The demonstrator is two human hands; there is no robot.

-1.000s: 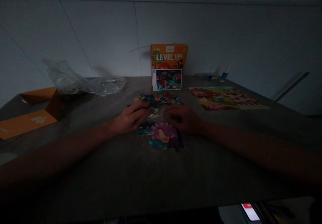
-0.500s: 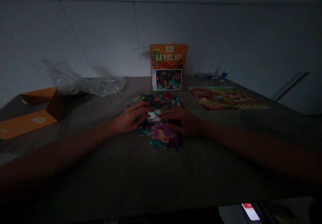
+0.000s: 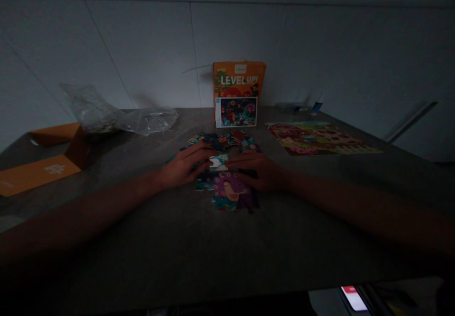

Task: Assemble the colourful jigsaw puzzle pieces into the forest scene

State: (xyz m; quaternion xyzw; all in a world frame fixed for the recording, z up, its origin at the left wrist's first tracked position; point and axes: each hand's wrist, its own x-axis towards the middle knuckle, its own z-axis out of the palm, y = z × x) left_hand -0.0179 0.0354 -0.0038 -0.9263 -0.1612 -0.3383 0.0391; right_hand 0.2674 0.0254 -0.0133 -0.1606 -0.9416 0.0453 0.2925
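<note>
A light blue and white puzzle piece (image 3: pixel 218 163) is between my two hands, just above a joined patch of puzzle. My left hand (image 3: pixel 185 167) pinches its left side with curled fingers. From the other side, my right hand (image 3: pixel 261 170) grips its right edge, and the thumb lies lower, over the joined patch. That joined patch (image 3: pixel 231 193) shows a pale bird on purple and lies flat on the table. Behind my fingers, loose puzzle pieces (image 3: pixel 222 140) are heaped, partly hidden by both hands. The dim light blurs the exact finger contact.
An orange puzzle box (image 3: pixel 240 79) stands against the wall. On the left lie an open orange carton (image 3: pixel 53 164) and clear plastic bags (image 3: pixel 147 121). A finished farm puzzle (image 3: pixel 320 138) lies right, near a small bottle (image 3: pixel 316 107). A lit phone (image 3: pixel 353 299) is below the table edge.
</note>
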